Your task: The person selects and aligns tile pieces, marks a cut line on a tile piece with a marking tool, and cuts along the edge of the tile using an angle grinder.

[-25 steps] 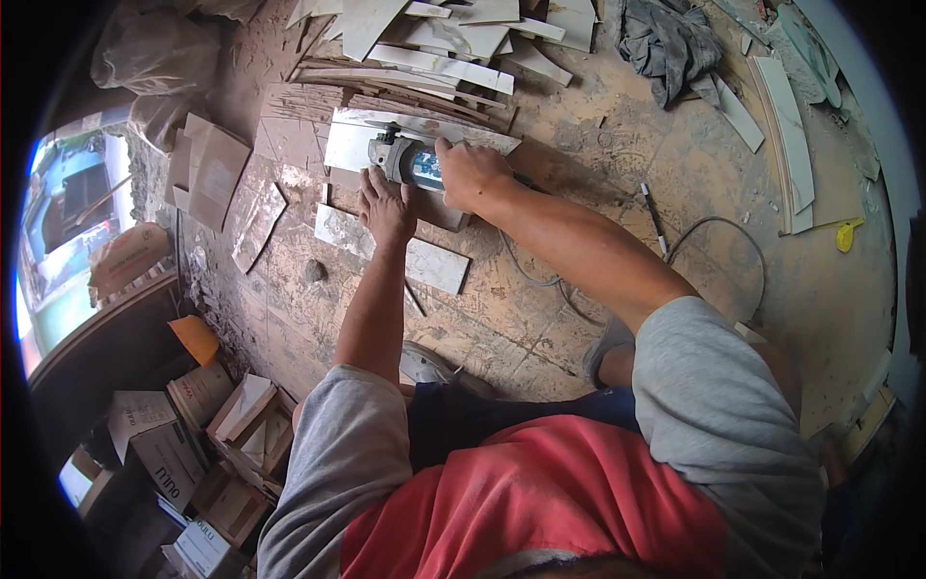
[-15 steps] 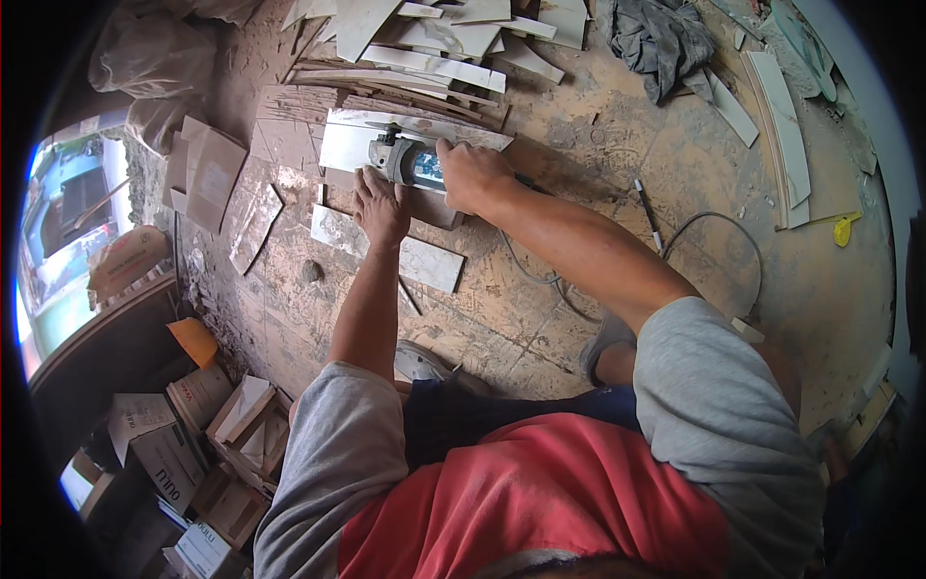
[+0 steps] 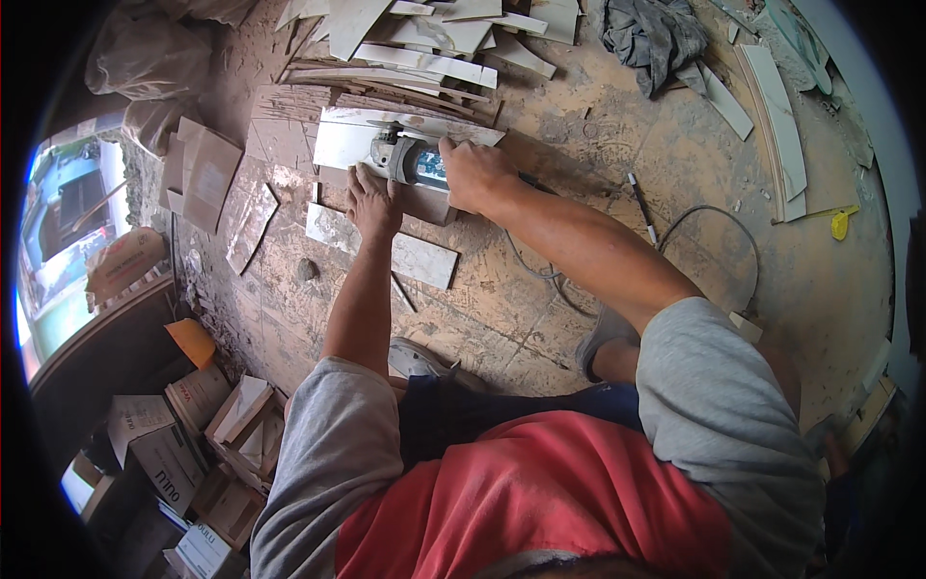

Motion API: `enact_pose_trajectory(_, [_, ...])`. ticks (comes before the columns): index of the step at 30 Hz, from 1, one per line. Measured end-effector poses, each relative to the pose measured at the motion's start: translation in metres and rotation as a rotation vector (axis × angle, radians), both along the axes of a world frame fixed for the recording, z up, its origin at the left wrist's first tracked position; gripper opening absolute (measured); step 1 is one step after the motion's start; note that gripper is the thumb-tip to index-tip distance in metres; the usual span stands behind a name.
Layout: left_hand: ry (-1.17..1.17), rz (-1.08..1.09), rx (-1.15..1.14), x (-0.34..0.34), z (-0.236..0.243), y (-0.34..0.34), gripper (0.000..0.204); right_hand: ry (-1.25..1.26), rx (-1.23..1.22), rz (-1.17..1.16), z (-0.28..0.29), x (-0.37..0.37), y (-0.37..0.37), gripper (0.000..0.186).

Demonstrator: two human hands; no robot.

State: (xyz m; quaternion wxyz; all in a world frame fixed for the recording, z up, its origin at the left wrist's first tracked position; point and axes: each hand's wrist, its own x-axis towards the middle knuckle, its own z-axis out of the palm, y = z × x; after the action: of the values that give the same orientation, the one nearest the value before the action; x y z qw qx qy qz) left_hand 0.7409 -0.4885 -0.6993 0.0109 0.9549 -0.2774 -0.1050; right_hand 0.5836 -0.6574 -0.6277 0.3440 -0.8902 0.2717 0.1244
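Note:
My right hand (image 3: 475, 176) is closed around the blue and grey body of a handheld tile cutter (image 3: 427, 166). The cutter rests on a white tile piece (image 3: 340, 141), which lies raised off the floor on a grey block (image 3: 427, 205). A thin dark line runs across the tile to the left of the cutter's head. Beside that head, my left hand (image 3: 373, 203) lies with its fingers stretched and spread at the tile's near edge. The cutter's blade is hidden from here. Closer to me, a white tile strip (image 3: 424, 261) lies on the floor.
Beyond the work is a pile of cut tile pieces (image 3: 434, 34). A grey cloth (image 3: 651, 43) lies far right, near long tile strips (image 3: 775, 125). A cable (image 3: 719, 210) loops on the right beside a marker (image 3: 641, 207). Cardboard boxes (image 3: 154, 444) stand at lower left.
The cutter has shifted slightly to the right along the tile, with my right hand still around it. My left hand stays beside its head. The whole view has moved a little.

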Motion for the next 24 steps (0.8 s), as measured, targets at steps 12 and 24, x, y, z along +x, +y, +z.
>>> enact_pose_trajectory(12, [0.013,0.007,0.013,0.0,0.006,-0.002,0.083,-0.01,-0.001,0.009,-0.001,-0.014,-0.003,0.055])
enact_pose_trajectory(24, [0.023,0.012,-0.017,-0.001,0.007,-0.003,0.078,-0.027,-0.011,0.0,0.001,-0.031,-0.005,0.047])
